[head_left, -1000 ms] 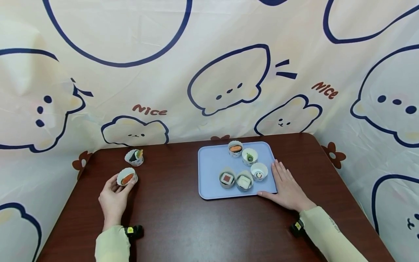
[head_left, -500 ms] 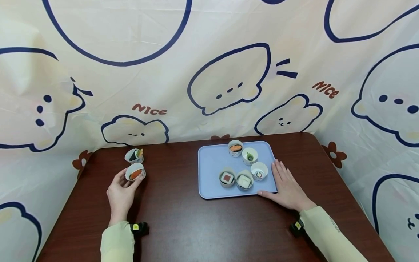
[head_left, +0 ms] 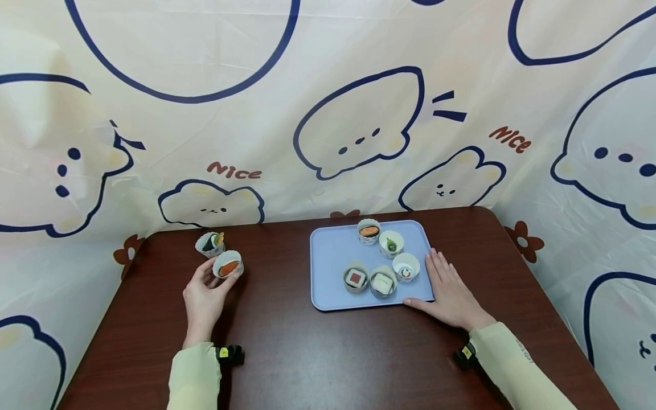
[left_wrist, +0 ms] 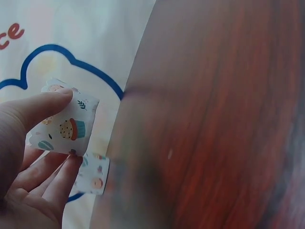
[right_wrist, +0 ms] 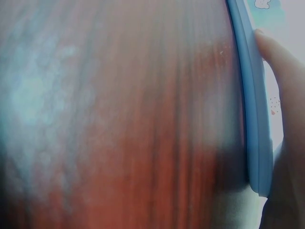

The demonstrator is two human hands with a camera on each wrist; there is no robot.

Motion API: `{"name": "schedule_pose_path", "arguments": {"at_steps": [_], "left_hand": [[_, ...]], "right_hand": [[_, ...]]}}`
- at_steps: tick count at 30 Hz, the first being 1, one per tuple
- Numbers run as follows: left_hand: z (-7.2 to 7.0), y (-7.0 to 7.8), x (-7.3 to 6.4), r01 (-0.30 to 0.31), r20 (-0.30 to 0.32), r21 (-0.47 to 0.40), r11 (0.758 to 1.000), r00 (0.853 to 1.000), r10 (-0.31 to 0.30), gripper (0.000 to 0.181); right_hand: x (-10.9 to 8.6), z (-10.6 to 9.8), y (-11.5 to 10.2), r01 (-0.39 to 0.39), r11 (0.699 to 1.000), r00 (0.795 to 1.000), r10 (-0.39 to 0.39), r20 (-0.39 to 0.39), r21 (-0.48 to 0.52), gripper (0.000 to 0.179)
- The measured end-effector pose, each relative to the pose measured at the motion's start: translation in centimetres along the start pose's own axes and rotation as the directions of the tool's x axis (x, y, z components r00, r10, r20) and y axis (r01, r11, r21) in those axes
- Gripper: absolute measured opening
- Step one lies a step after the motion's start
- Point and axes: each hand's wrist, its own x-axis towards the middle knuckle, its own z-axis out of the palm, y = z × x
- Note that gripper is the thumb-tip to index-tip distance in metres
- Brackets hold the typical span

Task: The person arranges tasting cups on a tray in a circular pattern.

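My left hand (head_left: 206,293) grips a white paper baking cup (left_wrist: 71,119) printed with cupcakes, thumb on one side and fingers on the other. Inside the cup lies an orange-topped sushi piece (head_left: 228,268), seen in the head view. Just behind it on the table stands another paper cup (head_left: 210,245) holding a dark-wrapped sushi piece with a yellow bit. My right hand (head_left: 453,293) lies flat with straight fingers along the right edge of the blue tray (head_left: 328,245), its thumb at the front rim. In the right wrist view the thumb (right_wrist: 279,62) touches that rim.
Several paper cups with sushi pieces sit on the tray, among them a cup with an orange topping (head_left: 369,232) and a cup with a green topping (head_left: 392,245). The dark wooden table (head_left: 287,353) meets a printed cloth (head_left: 256,131) at its back and sides.
My left hand has carried the gripped cup rightward and slightly away from me, past the front of the standing cup. The right hand and the tray have stayed in place.
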Motion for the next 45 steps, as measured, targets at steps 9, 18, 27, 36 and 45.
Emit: {"name": "schedule_pose_path", "arguments": {"at_steps": [9,18,27,36,45], "left_hand": [[1.1,1.0,0.1,-0.018,0.052,-0.015,1.000,0.998,0.018,0.065],[2.6,2.1,0.1,-0.057,0.099,-0.034,0.998,0.993,0.060,0.063],[4.3,3.1,-0.3,-0.083,0.156,-0.066,0.994,0.983,0.092,0.063],[6.4,4.4,-0.8,-0.142,0.245,-0.109,0.984,0.955,0.165,0.061],[8.0,5.4,-1.2,-0.157,0.273,-0.115,0.981,0.944,0.183,0.058]], "right_hand": [[0.0,0.0,0.0,0.005,1.000,1.000,-0.005,-0.006,-0.003,0.125],[0.1,0.1,0.1,0.005,1.000,1.000,-0.005,-0.013,-0.002,0.126],[0.2,0.1,0.2,-0.004,1.000,1.000,0.004,0.014,-0.008,0.127],[0.1,0.2,0.1,0.001,1.000,1.000,-0.001,-0.005,0.007,0.126],[0.2,0.2,0.2,0.001,1.000,1.000,-0.001,0.000,-0.007,0.126]]}}
